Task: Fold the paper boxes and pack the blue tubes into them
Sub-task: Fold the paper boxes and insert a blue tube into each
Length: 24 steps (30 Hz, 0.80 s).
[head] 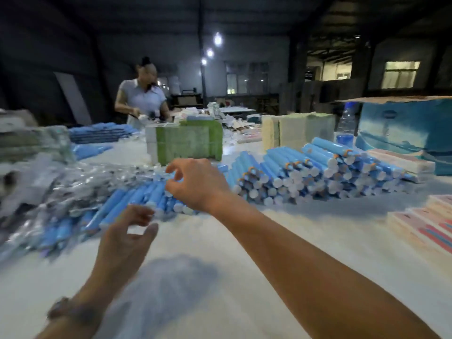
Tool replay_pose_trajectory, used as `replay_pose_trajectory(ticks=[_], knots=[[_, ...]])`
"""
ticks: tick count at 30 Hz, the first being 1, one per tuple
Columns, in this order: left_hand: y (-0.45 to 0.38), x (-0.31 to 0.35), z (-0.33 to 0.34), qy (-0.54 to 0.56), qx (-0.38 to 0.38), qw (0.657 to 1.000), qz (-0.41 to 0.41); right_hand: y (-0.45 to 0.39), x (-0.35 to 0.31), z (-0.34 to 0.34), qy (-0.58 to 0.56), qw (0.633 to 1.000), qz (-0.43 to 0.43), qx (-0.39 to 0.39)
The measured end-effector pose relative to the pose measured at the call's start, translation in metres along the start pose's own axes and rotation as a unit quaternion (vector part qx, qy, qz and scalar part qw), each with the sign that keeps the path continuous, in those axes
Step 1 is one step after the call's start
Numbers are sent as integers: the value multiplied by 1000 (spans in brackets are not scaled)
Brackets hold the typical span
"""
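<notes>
Blue tubes [315, 167] with white caps are showing orange bands. The tabletop [281, 241] is looking white. A green-and-white block [186, 143] and pink-striped flat boxes [425, 223] are lying there.

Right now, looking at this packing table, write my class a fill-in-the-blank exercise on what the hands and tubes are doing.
1. The right hand reaches over a loose row of ____ tubes.
2. The left hand holds ____ in its fingers.
3. The big tube stack shows white ____ facing the camera.
4. The flat cartons lie at the table's ____ edge.

Missing words: blue; nothing; caps; right
</notes>
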<state>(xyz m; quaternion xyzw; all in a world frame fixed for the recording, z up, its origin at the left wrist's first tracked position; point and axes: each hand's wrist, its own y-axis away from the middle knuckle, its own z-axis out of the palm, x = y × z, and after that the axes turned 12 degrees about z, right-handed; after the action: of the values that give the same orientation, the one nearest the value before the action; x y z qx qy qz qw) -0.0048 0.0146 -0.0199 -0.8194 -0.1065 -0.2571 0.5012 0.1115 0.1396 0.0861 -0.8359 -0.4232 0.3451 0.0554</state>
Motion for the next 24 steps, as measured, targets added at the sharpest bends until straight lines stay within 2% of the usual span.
replay_pose_trajectory(ticks=[3,8,11,13,20,22,24], knots=[[-8,-6,-14,-56,37,998,18,1,-36,38,-111,993,-36,33],[-27,-43,-66,-208,59,972,-88,21,-53,65,-150,982,-114,4],[-32,-69,-105,-372,14,911,-178,24,-57,67,-168,978,-128,-4],[-34,-75,-131,-427,-20,865,-262,27,-59,69,-172,975,-140,-16],[-12,-81,-198,-460,-172,746,-450,32,-60,78,-163,972,-162,-46],[0,-79,-199,-476,-227,708,-470,34,-62,79,-169,971,-162,-55],[5,-75,-195,-500,-241,703,-445,36,-63,81,-165,970,-167,-61]])
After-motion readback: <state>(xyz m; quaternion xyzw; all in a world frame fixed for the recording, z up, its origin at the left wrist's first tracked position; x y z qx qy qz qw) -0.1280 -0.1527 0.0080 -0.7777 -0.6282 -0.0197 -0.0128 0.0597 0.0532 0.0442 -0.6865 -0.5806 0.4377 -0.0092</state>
